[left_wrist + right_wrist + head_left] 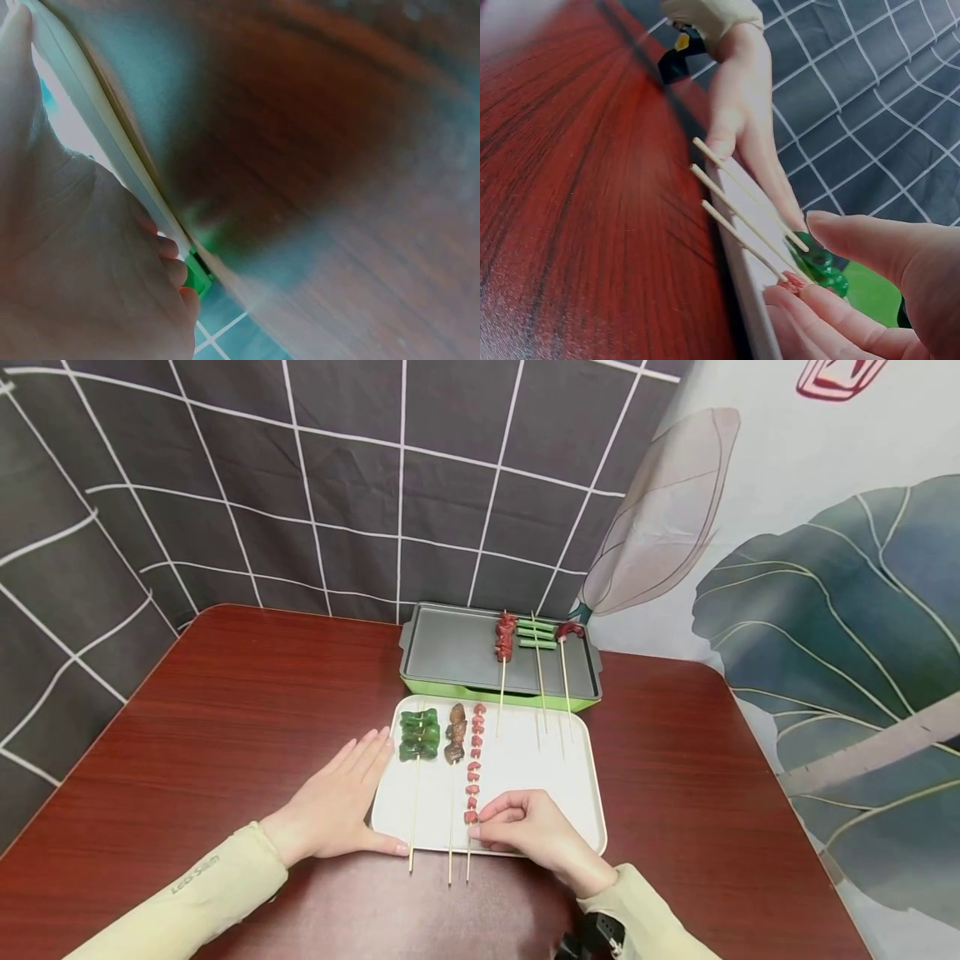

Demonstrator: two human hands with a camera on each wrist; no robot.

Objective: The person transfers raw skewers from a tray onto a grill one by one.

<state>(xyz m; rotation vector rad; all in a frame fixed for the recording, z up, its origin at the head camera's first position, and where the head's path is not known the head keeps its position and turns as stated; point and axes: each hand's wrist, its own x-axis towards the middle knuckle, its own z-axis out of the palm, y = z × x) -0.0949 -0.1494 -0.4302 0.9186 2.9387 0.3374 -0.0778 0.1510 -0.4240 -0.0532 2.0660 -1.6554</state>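
My left hand (341, 802) lies with straight fingers along the left edge of the white tray (536, 793), its thumb near the green pepper skewer's stick. On the tray, side by side, lie the green pepper skewer (419, 732), a brown meat skewer (455, 735) and a long skewer of small red meat pieces (473, 766). Over the near end of the red meat my right hand (532, 828) is bent, fingertips right at the lowest piece. In the right wrist view its thumb (855, 236) stands apart from the fingers, with a gap between.
Behind the tray stands a green-sided grill with a dark plate (450, 647). On its right half lie a red meat skewer (505, 639), a green vegetable skewer (536, 635) and a dark red skewer (568, 631), their sticks reaching over the tray. A gridded dark cloth (345, 485) hangs behind the reddish table (247, 710).
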